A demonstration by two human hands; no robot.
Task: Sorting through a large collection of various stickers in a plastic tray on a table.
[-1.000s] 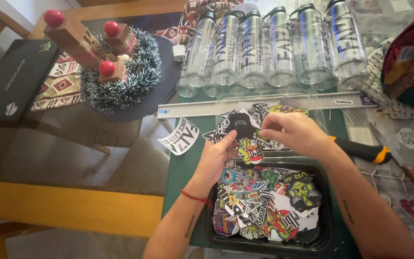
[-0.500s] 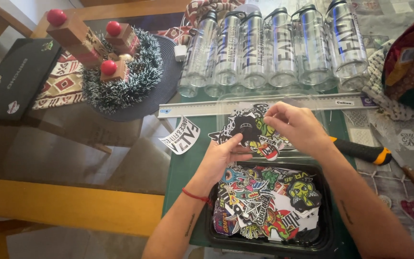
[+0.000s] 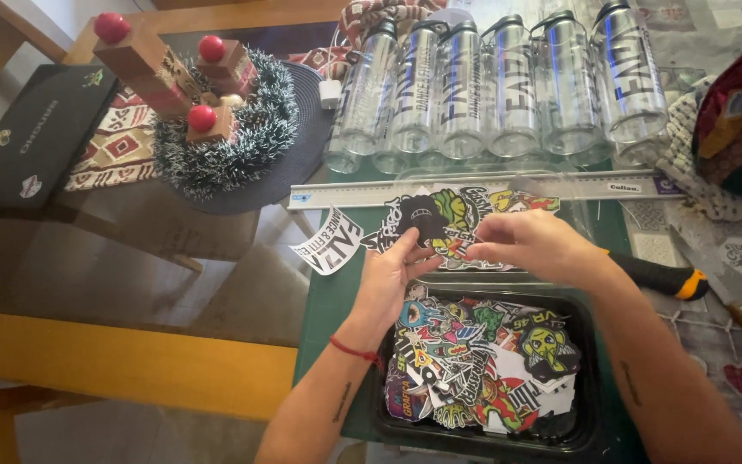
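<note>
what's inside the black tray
The tray holds a loose heap of colourful stickers, overlapping. Its floor and the lower stickers are covered; the left hand hides the near-left corner.

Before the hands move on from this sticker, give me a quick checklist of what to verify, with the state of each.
1. Left hand touches the black sticker at its lower edge: ok.
2. Right hand pinches the stickers beside it: ok; exactly which one, cannot tell.
3. Black tray sits near the person, full of loose stickers: ok.
4. Ruler lies flat beyond the spread stickers, untouched: ok.
5. Knife with black and yellow handle lies apart from both hands: ok.
6. Clear bottles lie in a row behind the ruler: ok.
</note>
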